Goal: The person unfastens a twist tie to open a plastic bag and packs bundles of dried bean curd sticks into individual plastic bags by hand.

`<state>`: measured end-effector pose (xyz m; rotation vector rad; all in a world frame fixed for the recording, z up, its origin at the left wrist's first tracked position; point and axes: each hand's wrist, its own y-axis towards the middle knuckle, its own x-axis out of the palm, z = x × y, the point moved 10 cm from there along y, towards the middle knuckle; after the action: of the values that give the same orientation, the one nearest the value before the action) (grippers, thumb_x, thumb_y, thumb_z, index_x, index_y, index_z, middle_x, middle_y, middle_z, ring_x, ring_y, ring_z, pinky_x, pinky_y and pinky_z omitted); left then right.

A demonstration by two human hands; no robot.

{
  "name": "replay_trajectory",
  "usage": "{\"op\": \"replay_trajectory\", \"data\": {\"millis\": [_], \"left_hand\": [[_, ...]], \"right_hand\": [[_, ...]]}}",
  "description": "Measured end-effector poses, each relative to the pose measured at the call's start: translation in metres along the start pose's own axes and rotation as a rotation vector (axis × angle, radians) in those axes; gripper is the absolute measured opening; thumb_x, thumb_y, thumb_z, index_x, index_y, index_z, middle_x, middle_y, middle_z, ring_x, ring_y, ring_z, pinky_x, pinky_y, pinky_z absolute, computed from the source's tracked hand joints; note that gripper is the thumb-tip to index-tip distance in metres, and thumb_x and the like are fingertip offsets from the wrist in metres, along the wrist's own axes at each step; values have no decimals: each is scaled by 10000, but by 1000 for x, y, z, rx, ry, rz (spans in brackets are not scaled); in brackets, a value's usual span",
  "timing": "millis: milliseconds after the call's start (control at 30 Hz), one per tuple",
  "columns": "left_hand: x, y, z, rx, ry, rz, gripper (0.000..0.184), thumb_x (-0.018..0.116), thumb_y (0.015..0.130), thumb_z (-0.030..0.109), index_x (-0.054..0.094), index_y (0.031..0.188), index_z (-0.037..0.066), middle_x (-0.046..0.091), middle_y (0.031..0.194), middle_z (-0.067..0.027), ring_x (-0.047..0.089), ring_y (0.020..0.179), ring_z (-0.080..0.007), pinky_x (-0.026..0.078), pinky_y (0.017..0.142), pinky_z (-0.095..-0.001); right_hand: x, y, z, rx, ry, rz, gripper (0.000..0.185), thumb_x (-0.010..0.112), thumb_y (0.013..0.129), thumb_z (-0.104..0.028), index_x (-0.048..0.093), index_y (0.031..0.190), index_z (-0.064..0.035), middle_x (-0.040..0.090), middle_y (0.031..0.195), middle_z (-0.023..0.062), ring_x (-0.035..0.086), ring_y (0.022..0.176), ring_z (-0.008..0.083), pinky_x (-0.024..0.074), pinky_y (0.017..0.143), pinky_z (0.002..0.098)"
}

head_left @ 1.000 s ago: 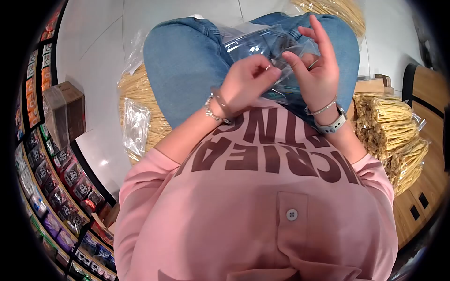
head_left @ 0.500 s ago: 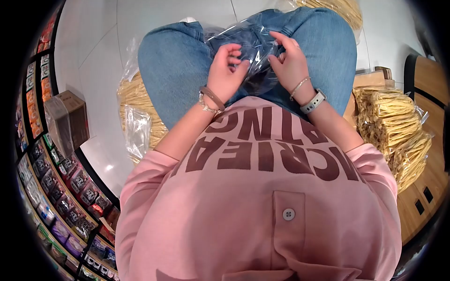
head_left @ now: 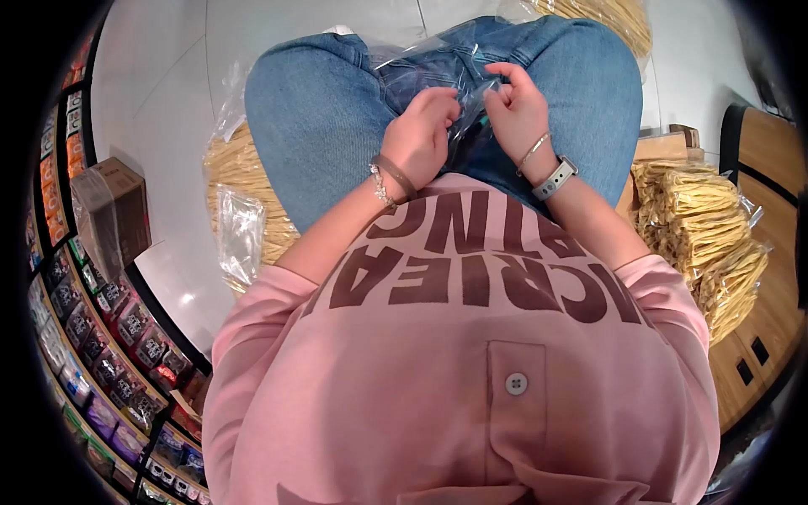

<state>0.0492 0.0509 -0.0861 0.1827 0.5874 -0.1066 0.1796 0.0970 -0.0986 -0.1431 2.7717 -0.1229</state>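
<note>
A clear plastic bag (head_left: 467, 105) lies over the lap of the blue jeans, between my hands. My left hand (head_left: 421, 130) has its fingers curled and pressed together on the bag's left edge. Opposite it, my right hand (head_left: 516, 109) pinches the bag's right side between thumb and bent forefinger. Glare and folds hide where the bag's opening is. A bracelet and a band circle the left wrist; a bracelet and a pale watch (head_left: 555, 178) are on the right.
Bundles of yellow sticks in plastic (head_left: 703, 227) lie at the right by a wooden unit (head_left: 762, 168). More wrapped bundles (head_left: 244, 181) lie left of the legs and behind the right knee. A cardboard box (head_left: 114, 210) stands near shelves of packets (head_left: 126, 337) on the left.
Both hands have come down from their higher, more spread pose onto the bag in the lap. The right fingers, stretched out earlier, are now bent in a pinch, and the left fingers have closed.
</note>
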Motion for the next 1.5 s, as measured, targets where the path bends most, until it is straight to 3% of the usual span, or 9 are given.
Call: {"op": "replay_trajectory", "data": {"millis": [100, 367, 533, 667, 767, 867, 1133, 1300, 1500], "left_hand": [[2, -1, 10, 37, 127, -77, 296, 459, 727, -93, 597, 903, 101, 527, 1142, -128, 621, 741, -199, 507, 652, -290], [13, 2, 12, 45, 253, -193, 587, 450, 698, -106, 594, 1127, 269, 444, 1264, -125, 616, 790, -223, 512, 694, -310], [22, 4, -3, 4, 217, -208, 581, 440, 710, -101, 567, 1151, 255, 457, 1251, -118, 605, 857, -275, 507, 725, -344], [27, 8, -7, -49, 186, -280, 515, 441, 730, -85, 541, 1160, 179, 484, 1213, -110, 589, 900, -294, 500, 741, -358], [27, 9, -13, -108, 152, -290, 472, 440, 743, -76, 525, 1159, 132, 503, 1180, -103, 581, 906, -303, 494, 751, -360], [32, 12, -14, -100, 145, -307, 456, 437, 750, -73, 524, 1154, 120, 514, 1156, -96, 580, 911, -293, 492, 760, -351], [54, 22, -25, -134, 117, -379, 448, 399, 756, -90, 547, 1125, 114, 535, 1110, -76, 580, 891, -273, 488, 759, -342], [64, 30, -30, -148, 133, -395, 357, 409, 804, -46, 571, 1082, 110, 548, 1086, -75, 579, 890, -275, 482, 756, -337], [74, 31, -34, -171, 128, -425, 351, 410, 803, -36, 565, 1084, 107, 550, 1083, -69, 579, 885, -278, 482, 752, -337]], "right_hand": [[-8, -4, -8, -35, -121, 15, 272, 551, 729, -7, 546, 997, -57, 482, 500, 48, 461, 444, 141, 390, 458, 286], [-22, -7, -44, -94, -116, -539, 383, 616, 736, -20, 573, 1107, -106, 515, 636, -25, 452, 557, 43, 386, 512, 192], [-201, 79, 7, 14, -155, 198, 253, 498, 810, -58, 611, 1035, -39, 558, 681, -11, 460, 567, 39, 388, 524, 177], [-237, 92, 126, 481, -440, -104, 244, 446, 806, -143, 644, 903, -37, 569, 604, 47, 416, 376, 90, 332, 345, 236], [-209, 74, 172, 640, -532, -282, 258, 547, 786, -160, 626, 982, -12, 635, 761, 110, 572, 572, 142, 488, 511, 277], [-176, 64, 188, 604, -535, -324, 301, 546, 785, -148, 562, 1055, -17, 604, 858, 130, 568, 662, 176, 483, 584, 313], [-207, 154, 215, 276, 350, 326, 501, 545, 783, -118, 391, 1252, -33, 520, 1115, 183, 557, 904, 266, 468, 779, 410], [-212, 173, 125, 99, 967, -48, 545, 491, 853, -183, 273, 1341, -76, 456, 1223, 191, 517, 1004, 297, 425, 876, 431], [-176, 158, 167, 341, 351, -117, 674, 420, 885, -499, 253, 1367, -59, 402, 1313, 170, 430, 1167, 266, 331, 993, 378]]}}
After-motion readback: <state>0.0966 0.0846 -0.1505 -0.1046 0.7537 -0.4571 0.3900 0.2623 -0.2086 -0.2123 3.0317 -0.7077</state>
